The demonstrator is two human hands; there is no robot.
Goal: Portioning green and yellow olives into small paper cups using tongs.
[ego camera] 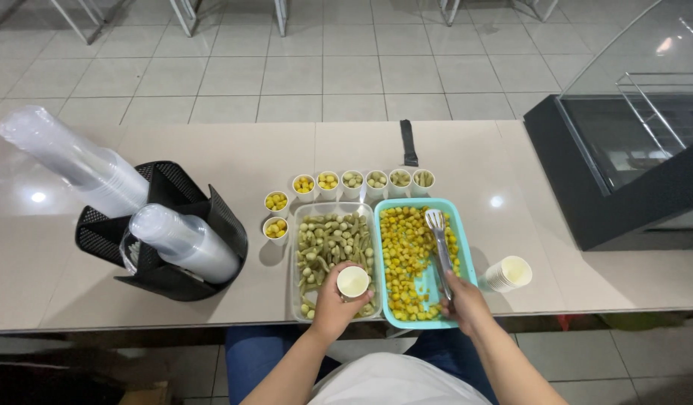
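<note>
Cup in my left hand [333,304], tongs [439,244] in my right hand [463,304].
Left fingers grip the empty paper cup [352,281] over the green-vegetable tray [295,255]; right fingers clasp tongs above the corn tray [466,247]. Best keep the cup level, close to the tongs.

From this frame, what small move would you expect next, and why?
Probably the right hand closes the tongs on yellow pieces in the teal tray and carries them to the empty paper cup that the left hand holds.
</note>
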